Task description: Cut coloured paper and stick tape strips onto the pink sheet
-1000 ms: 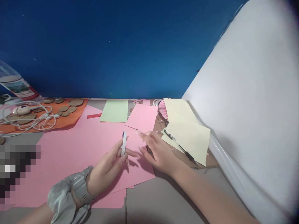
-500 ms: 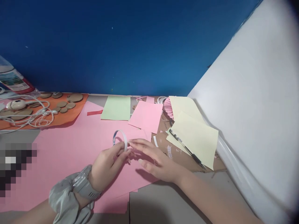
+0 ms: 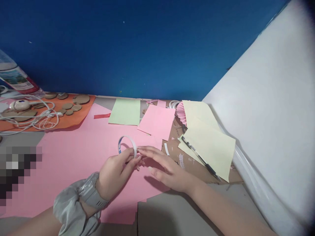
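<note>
My left hand (image 3: 118, 168) pinches a narrow white roll of tape (image 3: 136, 147) between thumb and fingers. The roll stands up as a thin ring, with blue print on its inner side. My right hand (image 3: 166, 168) comes in from the right, fingers stretched out and thumb apart. Its fingertips are at the roll's right side; whether they touch it I cannot tell. Both hands are over a large pink paper sheet (image 3: 81, 157). A grey watch (image 3: 94, 193) and a grey-green scrunchie (image 3: 70, 209) are around my left wrist.
Beyond the hands are a green sheet (image 3: 125, 111) and a smaller pink sheet (image 3: 157, 121). On the right, a black pen (image 3: 199, 157) rests on cream paper (image 3: 216, 149) over brown cardboard (image 3: 183, 149). White cables (image 3: 46, 114), cardboard discs (image 3: 81, 99) and a bottle (image 3: 18, 78) occupy the left.
The camera view has shifted slightly, moving the table things a little to the right. My hands keep nearly the same pose around the roll of tape.
</note>
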Demonstrator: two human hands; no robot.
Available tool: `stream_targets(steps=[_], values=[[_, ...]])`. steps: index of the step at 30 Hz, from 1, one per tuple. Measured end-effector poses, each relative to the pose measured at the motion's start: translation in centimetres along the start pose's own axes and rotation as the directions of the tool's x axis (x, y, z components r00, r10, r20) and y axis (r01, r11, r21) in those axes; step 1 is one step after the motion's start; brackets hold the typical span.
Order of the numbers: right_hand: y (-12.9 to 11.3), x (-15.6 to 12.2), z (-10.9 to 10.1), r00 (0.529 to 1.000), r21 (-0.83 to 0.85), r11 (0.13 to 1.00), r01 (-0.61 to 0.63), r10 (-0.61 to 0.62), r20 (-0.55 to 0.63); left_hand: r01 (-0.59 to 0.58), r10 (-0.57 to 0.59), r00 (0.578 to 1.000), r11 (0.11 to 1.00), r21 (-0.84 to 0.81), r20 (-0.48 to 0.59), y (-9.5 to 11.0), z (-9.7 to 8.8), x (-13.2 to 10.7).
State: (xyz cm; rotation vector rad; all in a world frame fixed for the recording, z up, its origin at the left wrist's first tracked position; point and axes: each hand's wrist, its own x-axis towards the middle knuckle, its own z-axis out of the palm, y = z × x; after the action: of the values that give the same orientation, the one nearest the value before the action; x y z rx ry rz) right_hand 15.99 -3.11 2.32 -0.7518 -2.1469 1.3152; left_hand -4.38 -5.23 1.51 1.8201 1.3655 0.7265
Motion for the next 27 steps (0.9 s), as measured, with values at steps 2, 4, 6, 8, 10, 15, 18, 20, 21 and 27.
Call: stream_targets(steps=[2,4,6,8,10,15,18,20,21,27], values=[[-0.2,0.1,-0.1,1.000,0.018,1.000,-0.016,0.016,-0.006,0.005,-0.005,1.000,1.000,0.007,0.002,0.0,0.0,0.0],[-0.3,0.1,-0.1,1.000,0.041,0.999,-0.025,0.025,-0.010,0.005,-0.005,1.000,1.000,0.016,0.005,0.0,0.0,0.1],[-0.3,0.1,-0.1,1.000,0.077,0.997,-0.027,0.028,-0.015,0.001,-0.001,1.000,1.000,0.018,0.008,0.1,-0.1,0.1],[-0.2,0.0,0.1,0.999,0.157,0.987,-0.024,0.028,-0.019,-0.002,0.001,1.000,1.000,0.012,0.010,0.1,-0.1,0.1],[0.0,-0.1,0.3,0.998,0.246,0.969,-0.025,0.036,-0.042,0.001,-0.001,1.000,1.000,0.009,0.019,0.1,-0.2,0.0],[0.2,0.0,0.8,0.991,0.185,0.982,-0.043,0.066,-0.117,0.003,-0.010,0.998,0.993,0.119,0.054,-0.1,0.0,0.0],[0.2,0.2,0.8,0.987,0.095,0.995,-0.034,0.048,-0.150,-0.025,0.004,0.992,0.985,0.173,0.124,0.0,0.2,0.0],[0.2,0.2,0.8,0.985,0.070,0.997,-0.044,0.055,-0.163,-0.050,0.019,0.987,0.981,0.187,0.162,0.1,0.3,0.0],[0.2,0.2,0.8,0.985,0.055,0.997,-0.047,0.056,-0.163,-0.060,0.026,0.985,0.979,0.195,0.169,0.1,0.4,0.0],[0.1,0.3,0.9,0.986,-0.042,0.999,-0.021,0.014,-0.164,-0.118,0.070,0.982,0.953,0.278,0.176,-0.2,0.6,-0.3]])
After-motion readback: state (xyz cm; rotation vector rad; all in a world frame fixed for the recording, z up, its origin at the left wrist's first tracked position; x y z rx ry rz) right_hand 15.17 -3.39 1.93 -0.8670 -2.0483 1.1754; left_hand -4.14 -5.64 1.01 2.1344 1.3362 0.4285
